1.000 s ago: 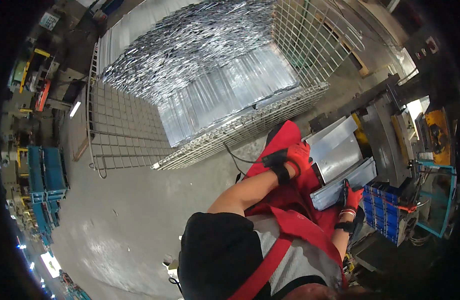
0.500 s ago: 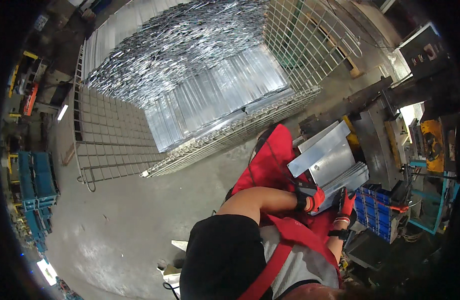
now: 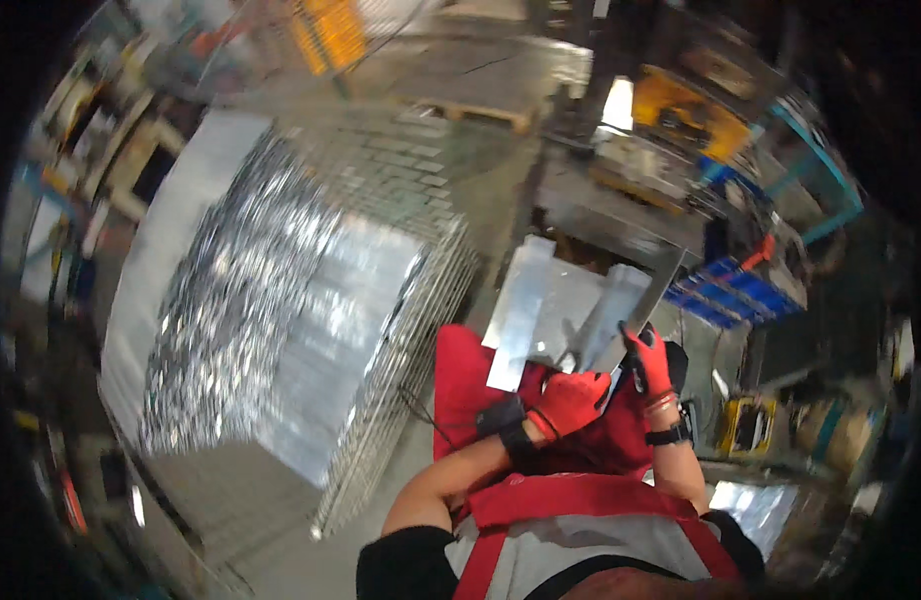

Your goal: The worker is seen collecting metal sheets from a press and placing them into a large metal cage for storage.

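Note:
A small stack of flat metal strips [image 3: 619, 305] lies on a pale metal plate [image 3: 569, 298] in front of me. My left hand [image 3: 573, 402], in a red glove, closes on the near end of that stack. At the stack's right edge my right hand [image 3: 649, 362], also red-gloved, grips with its fingers along the side. Motion blur softens the fingertips of both. To the left of the stack, a separate metal strip [image 3: 521, 315] lies lengthwise on the plate, apart from my hands.
At left stands a wire mesh crate [image 3: 396, 350] heaped with shiny metal strips [image 3: 251, 290]. Blue bins [image 3: 736, 292] sit right of the work surface, below yellow machinery [image 3: 691, 115]. A pallet [image 3: 471, 100] lies at the back.
My view has turned to the right, so the crate now appears farther left and the work surface nearer the middle. Both hands remain at the near end of the strip stack.

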`<action>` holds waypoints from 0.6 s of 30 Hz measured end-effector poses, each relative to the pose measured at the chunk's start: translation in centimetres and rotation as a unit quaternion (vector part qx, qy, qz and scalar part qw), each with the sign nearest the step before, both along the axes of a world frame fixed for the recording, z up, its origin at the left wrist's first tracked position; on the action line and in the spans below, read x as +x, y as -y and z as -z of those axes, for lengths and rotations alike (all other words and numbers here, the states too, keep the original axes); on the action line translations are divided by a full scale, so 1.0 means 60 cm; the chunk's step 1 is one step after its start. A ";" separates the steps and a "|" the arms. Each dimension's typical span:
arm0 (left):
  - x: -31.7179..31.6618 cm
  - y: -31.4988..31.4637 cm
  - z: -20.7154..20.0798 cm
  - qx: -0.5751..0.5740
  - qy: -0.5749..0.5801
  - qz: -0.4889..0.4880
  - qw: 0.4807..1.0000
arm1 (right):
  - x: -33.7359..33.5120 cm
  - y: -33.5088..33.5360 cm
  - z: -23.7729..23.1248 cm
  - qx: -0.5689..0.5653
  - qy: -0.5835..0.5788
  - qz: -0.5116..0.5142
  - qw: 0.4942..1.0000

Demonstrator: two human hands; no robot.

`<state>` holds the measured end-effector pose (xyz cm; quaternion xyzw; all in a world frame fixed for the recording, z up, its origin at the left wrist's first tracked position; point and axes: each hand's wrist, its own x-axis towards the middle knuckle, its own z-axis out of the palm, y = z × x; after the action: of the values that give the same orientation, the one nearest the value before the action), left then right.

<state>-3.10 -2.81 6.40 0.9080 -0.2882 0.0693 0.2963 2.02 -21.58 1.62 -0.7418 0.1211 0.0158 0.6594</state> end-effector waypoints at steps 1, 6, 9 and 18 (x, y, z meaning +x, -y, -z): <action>0.001 0.009 -0.012 -0.007 0.015 0.020 1.000 | 0.007 0.005 0.016 0.019 0.048 0.050 0.997; 0.016 0.017 -0.059 -0.195 -0.019 -0.016 0.980 | 0.025 -0.010 -0.086 0.160 0.100 0.106 0.976; 0.043 0.031 -0.037 -0.318 -0.095 -0.121 0.936 | 0.049 0.063 0.014 -0.250 0.373 -0.058 0.892; 0.094 0.007 0.016 -0.461 -0.690 0.067 0.554 | 0.106 -0.014 -0.093 0.151 0.162 0.049 0.974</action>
<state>2.51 -3.20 5.45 0.3946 0.0166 -0.4752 0.7863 8.40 -20.74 7.22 -0.6192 0.0453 -0.1183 0.7749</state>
